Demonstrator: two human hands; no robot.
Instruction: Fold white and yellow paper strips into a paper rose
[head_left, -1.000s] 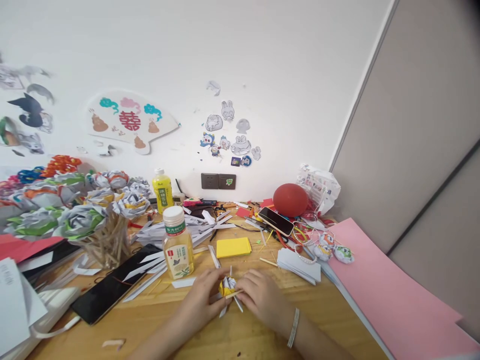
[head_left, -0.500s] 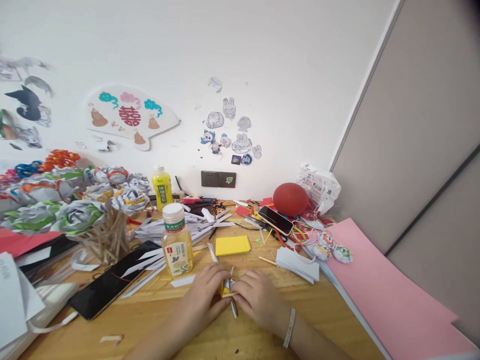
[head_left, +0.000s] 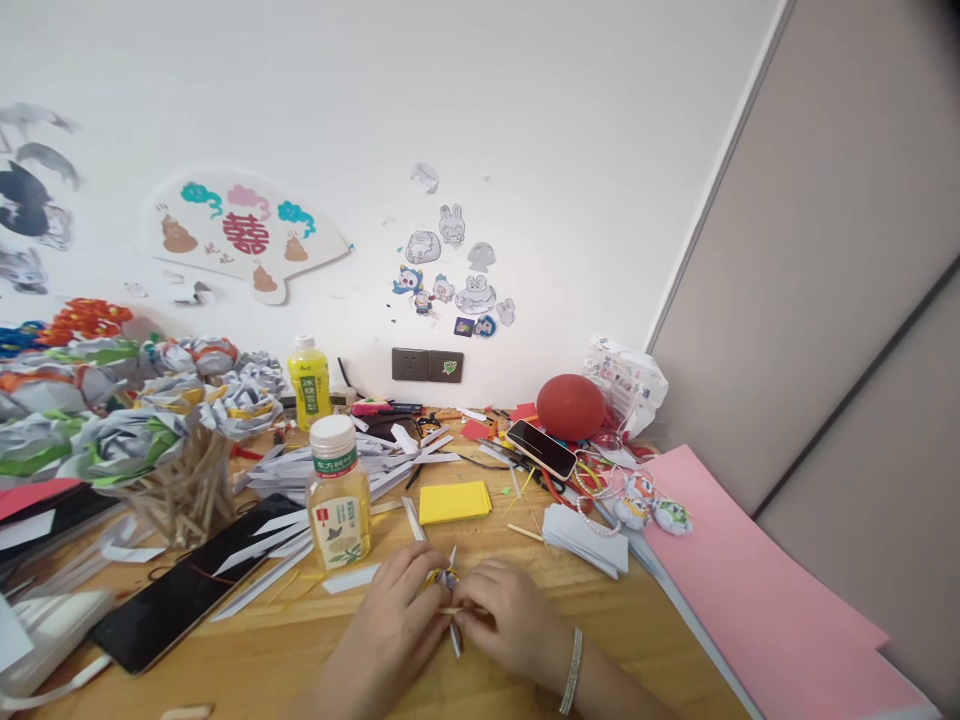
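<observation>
Between my hands, just above the wooden table (head_left: 630, 640), is a small folded paper piece (head_left: 445, 578) in white and yellow. My left hand (head_left: 401, 610) has its fingers closed on the left side of it. My right hand (head_left: 510, 612), with a silvery bracelet at the wrist, pinches its right side. A thin pale stick (head_left: 450, 610) lies crosswise between the fingertips of both hands. The end of a narrow white paper strip (head_left: 456, 640) sticks out below them. The fingers hide most of the folded piece.
A yellow paper stack (head_left: 454, 502) lies beyond my hands, a drink bottle (head_left: 341, 510) to their left. Further left are a black tablet (head_left: 180, 590) and paper flowers (head_left: 127, 440). White slips (head_left: 585, 540), a phone (head_left: 541, 449) and pink sheets (head_left: 750, 560) lie right.
The view has shifted slightly to the right and up. Both hands stay together on the folded paper, and their fingers have shifted a little around it and the stick.
</observation>
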